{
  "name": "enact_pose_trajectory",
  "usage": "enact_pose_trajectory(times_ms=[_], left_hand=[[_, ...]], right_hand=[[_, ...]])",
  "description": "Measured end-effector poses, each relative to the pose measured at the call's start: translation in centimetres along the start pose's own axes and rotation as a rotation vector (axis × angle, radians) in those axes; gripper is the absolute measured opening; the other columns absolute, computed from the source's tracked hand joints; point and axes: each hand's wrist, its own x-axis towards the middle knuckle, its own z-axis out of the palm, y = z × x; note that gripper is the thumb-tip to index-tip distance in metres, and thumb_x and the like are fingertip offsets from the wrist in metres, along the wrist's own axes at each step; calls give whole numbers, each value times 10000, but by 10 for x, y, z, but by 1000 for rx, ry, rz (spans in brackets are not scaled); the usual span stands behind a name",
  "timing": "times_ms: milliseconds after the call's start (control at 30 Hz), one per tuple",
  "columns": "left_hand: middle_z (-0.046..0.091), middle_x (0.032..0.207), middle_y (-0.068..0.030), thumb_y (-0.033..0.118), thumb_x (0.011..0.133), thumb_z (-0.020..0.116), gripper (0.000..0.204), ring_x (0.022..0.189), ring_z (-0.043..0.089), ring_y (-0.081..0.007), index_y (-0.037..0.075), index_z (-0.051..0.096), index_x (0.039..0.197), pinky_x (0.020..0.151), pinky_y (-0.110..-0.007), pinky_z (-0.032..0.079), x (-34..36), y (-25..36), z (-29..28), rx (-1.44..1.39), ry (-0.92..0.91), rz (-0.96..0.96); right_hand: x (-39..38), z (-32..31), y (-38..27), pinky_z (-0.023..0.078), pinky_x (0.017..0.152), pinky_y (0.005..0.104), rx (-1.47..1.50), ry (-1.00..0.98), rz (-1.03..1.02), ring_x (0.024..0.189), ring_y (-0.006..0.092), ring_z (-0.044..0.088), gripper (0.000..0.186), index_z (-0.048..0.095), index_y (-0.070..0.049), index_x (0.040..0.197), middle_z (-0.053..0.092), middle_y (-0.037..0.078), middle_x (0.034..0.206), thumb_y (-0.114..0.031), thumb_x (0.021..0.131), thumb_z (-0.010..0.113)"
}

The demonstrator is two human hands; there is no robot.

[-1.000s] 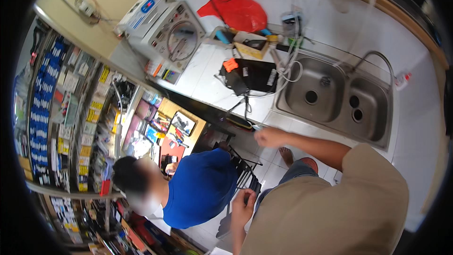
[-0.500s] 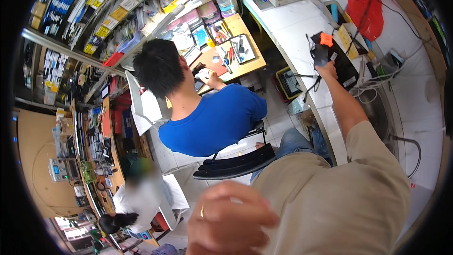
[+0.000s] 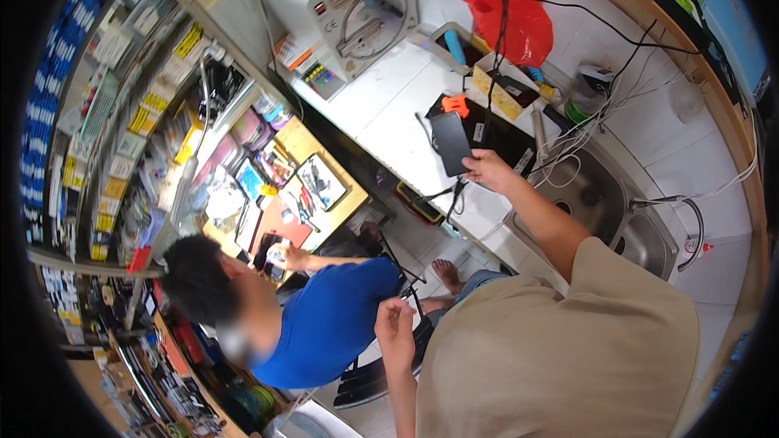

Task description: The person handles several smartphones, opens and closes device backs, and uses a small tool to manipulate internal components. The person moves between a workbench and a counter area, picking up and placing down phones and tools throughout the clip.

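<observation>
1. The white counter (image 3: 389,105) carries a white round-windowed machine (image 3: 357,4), a red plastic bag (image 3: 495,8) and, on the far side, a steel sink (image 3: 604,195).
2. A seated person in a blue shirt (image 3: 324,320) crowds the floor space.
3. The right hand (image 3: 487,170) pinches a dark phone (image 3: 451,143) by its lower edge above the counter; a fuller grip would be steadier, I judge, with cables (image 3: 584,126) tangled close by.
4. The left hand (image 3: 395,324) hangs loosely curled, holding nothing.

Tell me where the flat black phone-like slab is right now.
In the head view, upper centre: the flat black slab is held up in the right hand over the white counter, just left of the sink and below the red plastic bag.
</observation>
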Motion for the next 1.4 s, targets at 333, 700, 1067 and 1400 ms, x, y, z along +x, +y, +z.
enact_pose_trajectory(times_ms=[333,700,1067,1400], left_hand=[[351,1505,-182,337,833,689,911,1413,321,-283,-29,221,1524,1149,-419,274,190,71,144,266,-487,436],[638,1137,-74,73,996,590,242,1014,597,-142,3,552,1225,909,-290,475,189,88,185,198,-520,202],[609,1224,-85,245,1027,560,431,1100,584,-184,20,451,1379,969,-347,448,175,119,190,-292,-337,215],[610,1174,-38,173,973,648,351,1049,567,-158,97,510,1287,925,-330,457,154,109,189,-581,-361,60]], right_hand=[[-106,29,-89,491,817,245,-82,-282,-422,918,55,576,235,643,20,1127,659,6,977,-145,960,656],[-96,46,-89,494,730,347,-300,133,-933,890,202,602,310,592,2,1100,584,135,1042,-148,867,732],[-126,75,-112,496,606,332,-71,-136,-737,684,197,637,218,595,15,1048,650,90,835,-192,984,619],[-166,79,-146,522,651,395,-349,88,-953,775,345,673,145,608,11,1003,671,178,900,-78,899,655]])
